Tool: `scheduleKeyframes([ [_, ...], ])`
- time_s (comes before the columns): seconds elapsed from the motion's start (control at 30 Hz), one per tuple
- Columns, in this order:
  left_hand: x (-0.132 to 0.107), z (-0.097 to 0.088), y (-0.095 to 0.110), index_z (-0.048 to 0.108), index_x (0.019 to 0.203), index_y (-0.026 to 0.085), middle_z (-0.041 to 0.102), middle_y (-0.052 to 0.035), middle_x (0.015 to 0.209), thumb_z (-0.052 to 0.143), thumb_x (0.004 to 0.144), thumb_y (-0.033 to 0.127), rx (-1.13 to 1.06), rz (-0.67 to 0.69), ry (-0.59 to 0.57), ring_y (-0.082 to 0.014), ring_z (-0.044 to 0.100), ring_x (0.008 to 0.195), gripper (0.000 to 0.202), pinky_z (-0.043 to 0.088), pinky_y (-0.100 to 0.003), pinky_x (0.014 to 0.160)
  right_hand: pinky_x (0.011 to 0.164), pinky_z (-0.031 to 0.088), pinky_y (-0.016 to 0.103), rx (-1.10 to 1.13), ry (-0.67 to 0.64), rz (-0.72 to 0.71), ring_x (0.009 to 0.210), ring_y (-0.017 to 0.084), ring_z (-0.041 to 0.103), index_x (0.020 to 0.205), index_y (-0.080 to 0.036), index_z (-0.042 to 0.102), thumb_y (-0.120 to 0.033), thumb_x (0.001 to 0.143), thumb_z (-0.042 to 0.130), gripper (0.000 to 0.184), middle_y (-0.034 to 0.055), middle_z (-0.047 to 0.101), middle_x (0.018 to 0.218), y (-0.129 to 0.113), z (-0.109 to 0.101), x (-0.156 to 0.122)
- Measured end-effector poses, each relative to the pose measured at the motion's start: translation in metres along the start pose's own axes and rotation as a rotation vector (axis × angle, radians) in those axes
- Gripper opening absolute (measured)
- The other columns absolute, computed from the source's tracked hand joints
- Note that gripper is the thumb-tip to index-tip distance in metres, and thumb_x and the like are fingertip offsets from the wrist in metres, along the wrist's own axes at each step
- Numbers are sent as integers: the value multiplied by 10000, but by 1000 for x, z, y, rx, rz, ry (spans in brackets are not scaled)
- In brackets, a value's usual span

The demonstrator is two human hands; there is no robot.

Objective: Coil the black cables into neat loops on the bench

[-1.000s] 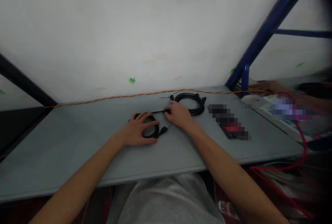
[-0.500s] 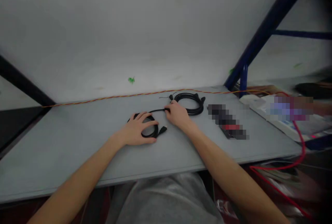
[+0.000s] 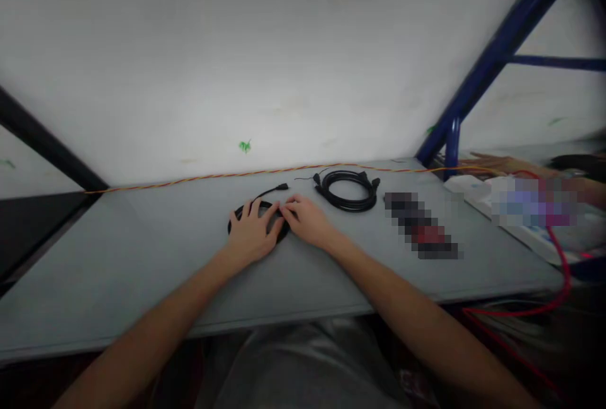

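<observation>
A small coil of black cable (image 3: 231, 225) lies on the grey table, with my left hand (image 3: 250, 232) resting over it. The fingers of that hand are spread, and they cover much of the coil. At the coil's right edge, my right hand (image 3: 307, 221) has thumb and fingertips pinched together on the cable, close to the left fingertips. One cable end with a black plug (image 3: 282, 187) points right, just beyond my hands. To the right, apart from both hands, lies a second black cable coil (image 3: 353, 208) with several plugs.
A blurred-out dark object (image 3: 421, 226) lies right of the second coil. A white power strip (image 3: 511, 226) and a red cable (image 3: 563, 264) are at the right, near another person's hand (image 3: 497, 163). A twisted red-yellow wire (image 3: 222, 175) runs along the wall.
My right hand has moved left from the cable's stretched end to the small coil. The straight end is let go and its plug shows. The plug previously at the coil's lower right is out of sight.
</observation>
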State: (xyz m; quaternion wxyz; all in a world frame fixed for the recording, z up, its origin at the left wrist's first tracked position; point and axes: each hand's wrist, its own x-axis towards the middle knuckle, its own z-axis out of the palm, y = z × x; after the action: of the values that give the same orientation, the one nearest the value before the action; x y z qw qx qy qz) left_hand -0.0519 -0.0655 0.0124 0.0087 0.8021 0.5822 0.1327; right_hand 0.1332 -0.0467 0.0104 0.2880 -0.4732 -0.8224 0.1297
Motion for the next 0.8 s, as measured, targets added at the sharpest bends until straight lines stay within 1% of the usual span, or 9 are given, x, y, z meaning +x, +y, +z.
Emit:
scheduleKeyframes([
  [0.1,3,2,-2,485,1541,247,429,-184,1606,343,1023,304,-81,-62,18,-394,353,1504,540,232,-750,1156,1005,457,319,36,21,-25,1055,202,628,1067,-167,786,-308,1045,539,286,111,685,1104,1,6,0],
  [0.2,11,-2,-14,470,1550,184,462,-167,1596,389,956,223,-296,-98,9,-345,397,1501,601,265,-654,1219,1026,465,354,13,44,-1,1085,237,620,1088,-167,796,-403,967,665,295,126,677,1148,5,11,1],
  [0.3,22,-13,-36,550,1481,145,604,-128,1481,437,869,184,-615,-92,-57,-283,555,1387,623,400,-489,1205,1029,475,366,-30,46,58,1085,255,627,1077,-154,805,-293,924,683,240,136,686,1165,13,10,4],
  [0.37,29,-21,-51,597,1424,128,681,-128,1378,474,823,185,-741,-73,-98,-279,631,1295,616,485,-462,1136,1036,477,363,-45,43,85,1096,258,632,1085,-147,806,-198,905,643,249,137,698,1168,20,6,6],
  [0.47,34,-25,-68,654,1356,160,647,-129,1426,556,838,265,-706,29,-82,-298,627,1294,537,525,-475,1087,1044,481,361,-47,39,73,1117,257,632,1137,-132,793,-152,902,596,307,140,701,1188,31,2,9],
  [0.53,35,-22,-76,665,1343,170,582,-137,1501,603,862,339,-598,113,-59,-312,573,1360,514,464,-506,1153,1055,480,361,-43,43,46,1140,257,625,1175,-125,779,-152,914,582,328,143,697,1207,35,2,9],
  [0.6,35,-16,-81,647,1373,168,539,-150,1540,614,895,418,-489,176,-43,-326,484,1445,540,352,-542,1231,1072,472,356,-32,56,19,1161,251,619,1192,-122,769,-151,927,572,331,145,692,1226,39,3,8],
  [0.67,34,-9,-84,621,1408,169,502,-156,1570,589,933,500,-409,225,-41,-334,381,1516,580,267,-562,1269,1084,466,352,-15,64,-11,1166,242,620,1191,-124,764,-155,943,566,319,146,689,1235,41,4,7],
  [0.8,32,-7,-77,557,1476,205,419,-143,1628,519,990,550,-367,280,-7,-310,337,1540,597,271,-538,1273,1100,456,369,0,71,-48,1200,240,608,1272,-137,711,-181,976,564,334,143,680,1269,42,4,6],
])
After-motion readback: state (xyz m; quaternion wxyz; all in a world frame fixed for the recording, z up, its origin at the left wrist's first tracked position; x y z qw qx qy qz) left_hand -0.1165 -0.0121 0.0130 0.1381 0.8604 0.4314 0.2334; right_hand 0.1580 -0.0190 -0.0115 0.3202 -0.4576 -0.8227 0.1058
